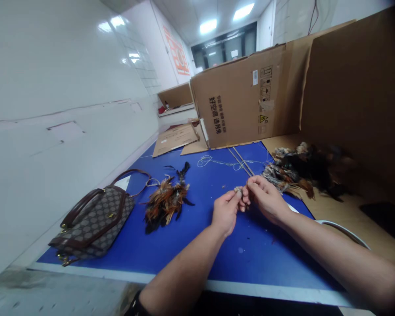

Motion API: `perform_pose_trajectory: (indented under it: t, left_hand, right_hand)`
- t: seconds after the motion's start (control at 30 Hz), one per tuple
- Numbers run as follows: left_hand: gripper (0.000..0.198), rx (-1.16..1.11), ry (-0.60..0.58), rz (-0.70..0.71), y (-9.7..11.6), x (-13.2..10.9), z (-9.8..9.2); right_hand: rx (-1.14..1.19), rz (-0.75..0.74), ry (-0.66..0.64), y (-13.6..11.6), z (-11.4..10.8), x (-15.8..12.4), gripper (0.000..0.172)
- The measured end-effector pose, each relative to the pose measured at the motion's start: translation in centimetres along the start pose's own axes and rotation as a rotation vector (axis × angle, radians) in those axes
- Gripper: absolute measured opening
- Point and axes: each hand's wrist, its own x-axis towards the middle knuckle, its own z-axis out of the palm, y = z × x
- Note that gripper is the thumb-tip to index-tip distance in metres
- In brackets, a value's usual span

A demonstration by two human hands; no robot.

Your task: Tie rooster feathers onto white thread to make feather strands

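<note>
Over the blue table top [197, 245] both hands meet. The left hand [225, 213] pinches a small pale feather tuft [238, 189] at its fingertips, other fingers curled in. The right hand [266, 197] nips the same tuft from the other side. A tied bunch of orange-brown and black feathers [166, 202] lies well left of them, and a brown patterned handbag [95, 219] lies farther left.

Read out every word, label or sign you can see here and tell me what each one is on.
"好空调", followed by characters too blurred to be sure of: black print on the cardboard box.
Yellow warning triangle and handling pictograms on that box: symbols only.
White label on the box: too small to read.
Red banner on the wall: blurred.
Print on the flat cardboard: too small to read.
</note>
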Motion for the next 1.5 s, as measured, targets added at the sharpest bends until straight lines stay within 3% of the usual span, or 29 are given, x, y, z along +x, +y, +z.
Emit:
perform_pose_trajectory:
  t: [0.27, 0.37, 0.5, 0.6, 0.73, 0.83, 1.03, 1.23, 1.5]
  left_hand:
    - [0.031, -0.051, 0.035, -0.021, -0.3, 0.2, -0.6]
    - [0.031, -0.143, 0.126, -0.016, 0.2, 0.6, -1.2]
    - [0.031, -0.14, 0.158, -0.001, 1.0, 1.1, -2.0]
    - [0.031, -0.101, 0.148, 0.004, 1.0, 1.2, -2.2]
    - [0.031, -0.011, 0.107, 0.013, 0.5, 0.9, -2.0]
    - [0.032, 0.048, 0.082, 0.033, 0.0, 0.7, -1.7]
    - [0.032, 0.052, 0.081, 0.023, -0.2, 0.6, -1.7]
    - [0.032, -0.006, 0.099, 0.015, -0.5, 0.8, -2.0]
    - [0.034, -0.053, 0.1, -0.027, -0.6, 0.7, -1.8]
  right_hand:
    - [-0.001, 0.021, -0.042, 0.1, -0.4, -0.6, 0.031]
    - [-0.013, 0.019, -0.002, 0.1, -1.1, -0.7, 0.029]
    - [-0.181, 0.009, 0.097, 0.6, -2.4, -0.5, 0.032]
    - [-0.35, -0.076, 0.189, 0.7, -3.1, -0.4, 0.033]
    - [-0.557, -0.337, 0.253, 0.3, -3.1, -0.5, 0.025]
    - [-0.683, -0.492, 0.186, 0.2, -2.7, -0.9, 0.02]
    - [-0.703, -0.367, 0.078, 1.3, -2.2, -1.3, 0.025]
    - [-0.842, -0.465, 0.065, 1.9, -3.1, -1.0, 0.013]
    - [-0.95, -0.532, -0.047, 2.4, -3.5, -1.0, 0.015]
